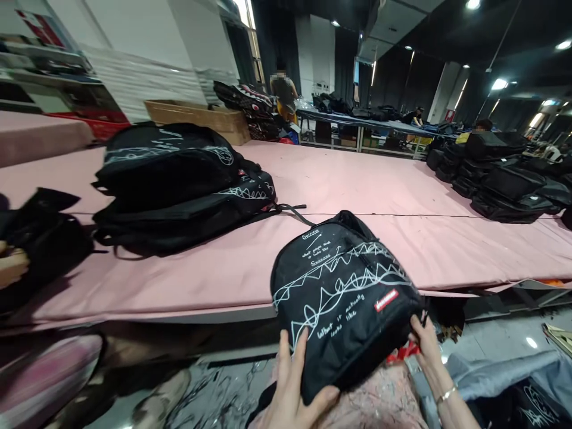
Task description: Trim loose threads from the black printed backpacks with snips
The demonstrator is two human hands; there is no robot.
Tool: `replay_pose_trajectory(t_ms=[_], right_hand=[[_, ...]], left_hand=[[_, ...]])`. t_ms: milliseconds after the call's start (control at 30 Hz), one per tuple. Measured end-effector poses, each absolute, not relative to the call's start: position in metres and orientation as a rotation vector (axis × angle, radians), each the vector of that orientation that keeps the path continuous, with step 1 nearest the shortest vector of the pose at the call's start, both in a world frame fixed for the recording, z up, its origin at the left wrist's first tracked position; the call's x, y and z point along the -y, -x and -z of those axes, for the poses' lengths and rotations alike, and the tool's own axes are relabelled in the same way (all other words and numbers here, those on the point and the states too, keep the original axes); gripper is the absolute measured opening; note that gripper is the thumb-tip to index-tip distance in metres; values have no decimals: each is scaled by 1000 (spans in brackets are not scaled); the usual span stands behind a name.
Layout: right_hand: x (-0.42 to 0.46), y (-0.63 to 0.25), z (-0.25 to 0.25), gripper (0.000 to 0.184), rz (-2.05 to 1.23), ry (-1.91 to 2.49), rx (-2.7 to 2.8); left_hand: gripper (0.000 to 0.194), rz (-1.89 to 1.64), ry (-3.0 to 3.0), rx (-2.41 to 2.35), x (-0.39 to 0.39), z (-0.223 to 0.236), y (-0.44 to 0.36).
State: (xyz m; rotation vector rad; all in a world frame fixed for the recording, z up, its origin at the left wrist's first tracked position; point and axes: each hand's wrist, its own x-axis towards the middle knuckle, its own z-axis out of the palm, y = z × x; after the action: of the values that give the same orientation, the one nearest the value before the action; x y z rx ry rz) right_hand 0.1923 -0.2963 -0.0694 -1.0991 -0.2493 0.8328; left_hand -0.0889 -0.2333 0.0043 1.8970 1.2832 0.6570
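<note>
A black backpack [348,286] with white zigzag lines, handwritten-style lettering and a small red label is tilted at the front edge of the pink table. Its top lies over the tabletop, and its lower end is toward me. My left hand [292,381] holds its lower left side, fingers spread over the printed front and thumb along the bottom edge. At the lower right corner, my right hand [424,336] grips the backpack, thumb on top and the other fingers partly hidden. A bracelet is on that wrist. Behind the bag, a dark strap trails over the table.
Two similar backpacks [179,179] lie stacked on the pink table [353,185] at left. Another person's hand [13,265] holds black fabric at the far left. Black bags [504,173] are piled at right. A cardboard box [201,116] stands behind; people work farther back.
</note>
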Motion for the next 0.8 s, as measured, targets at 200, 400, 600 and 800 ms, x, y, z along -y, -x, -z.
replay_pose_trajectory(t_ms=[200, 400, 600, 800], right_hand=[[259, -190, -85, 35, -84, 1355, 1090], [254, -121, -76, 43, 96, 1332, 2190], [272, -110, 28, 46, -286, 1604, 2127], [294, -112, 36, 34, -526, 1634, 1678]], left_hand=[[46, -745, -1710, -1056, 236, 57, 50], [37, -598, -1560, -873, 249, 85, 38], [40, -803, -1116, -1158, 223, 83, 98], [48, -1030, -1076, -1268, 203, 54, 104]])
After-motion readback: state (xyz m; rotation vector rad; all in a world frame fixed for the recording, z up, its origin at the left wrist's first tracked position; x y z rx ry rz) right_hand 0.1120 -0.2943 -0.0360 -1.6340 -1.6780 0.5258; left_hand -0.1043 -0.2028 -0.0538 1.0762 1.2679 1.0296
